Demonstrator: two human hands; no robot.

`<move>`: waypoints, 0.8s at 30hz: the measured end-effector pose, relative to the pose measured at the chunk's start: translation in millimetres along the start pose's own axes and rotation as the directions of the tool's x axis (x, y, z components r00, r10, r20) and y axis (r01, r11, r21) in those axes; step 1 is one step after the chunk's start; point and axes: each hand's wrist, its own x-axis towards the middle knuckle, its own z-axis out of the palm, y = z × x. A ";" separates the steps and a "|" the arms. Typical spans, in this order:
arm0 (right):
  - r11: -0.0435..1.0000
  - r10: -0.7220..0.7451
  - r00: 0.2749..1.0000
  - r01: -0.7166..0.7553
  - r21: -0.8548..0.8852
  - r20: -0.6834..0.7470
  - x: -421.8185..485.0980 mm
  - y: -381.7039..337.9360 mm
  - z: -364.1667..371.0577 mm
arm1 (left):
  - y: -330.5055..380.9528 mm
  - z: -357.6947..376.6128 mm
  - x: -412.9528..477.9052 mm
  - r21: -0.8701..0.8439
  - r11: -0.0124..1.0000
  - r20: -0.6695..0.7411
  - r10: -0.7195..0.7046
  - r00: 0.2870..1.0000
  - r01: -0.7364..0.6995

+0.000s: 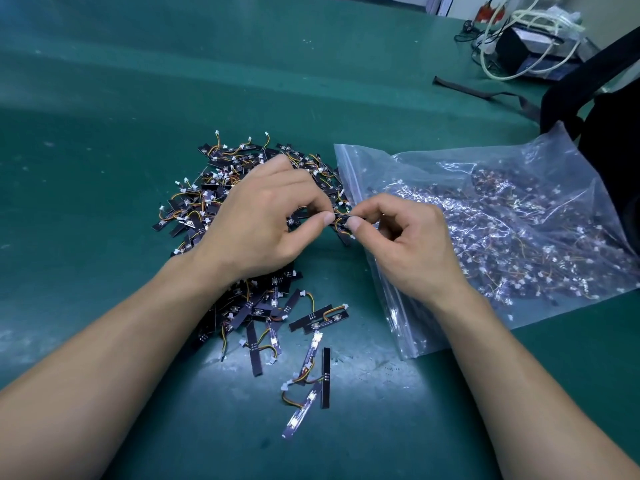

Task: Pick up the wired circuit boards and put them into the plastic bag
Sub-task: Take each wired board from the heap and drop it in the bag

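left hand: thumb and forefinger pinch one end of a small black wired circuit board, other fingers curled
right hand: thumb and forefinger pinch the other end of the same board, remaining fingers tucked in
held board position: lifted between both hands, over the near-right edge of the pile, just beside the bag's zip edge; orange and yellow wires dangle below it
step in hand: looks like freeing one board from the tangle before bagging
doing it well: lift slowly so the wires slip out of neighbouring connectors, hold by the board edges rather than the wires, let one hand take it over so the other can hold the bag mouth, slide it in lengthwise
risk: hooked wires could drag extra boards off the pile
heap of black wired boards: lies on the green worktop, left of the bag, partly under the left hand, many still unbagged
clear zip-lock plastic bag: lies flat on the worktop right of the heap, zip edge towards it; cannot tell if the mouth is open
bag contents: a thick layer of the same boards with white connectors, spread through most of the bag
stray boards: a few lie apart nearer the person
far right: black fabric bag, dark box with white cables
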 end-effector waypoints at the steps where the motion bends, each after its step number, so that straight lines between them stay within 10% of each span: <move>1: 1.000 -0.010 1.000 0.010 -0.009 0.000 0.2 0.0 -0.3 | -0.4 0.0 -0.3 -0.002 1.000 -0.003 -0.007 1.000 0.007; 24: 0.999 -0.042 0.999 0.042 -0.025 -0.023 0.5 -0.9 -0.3 | 0.3 0.0 -0.7 -0.016 0.999 -0.001 -0.029 1.000 0.029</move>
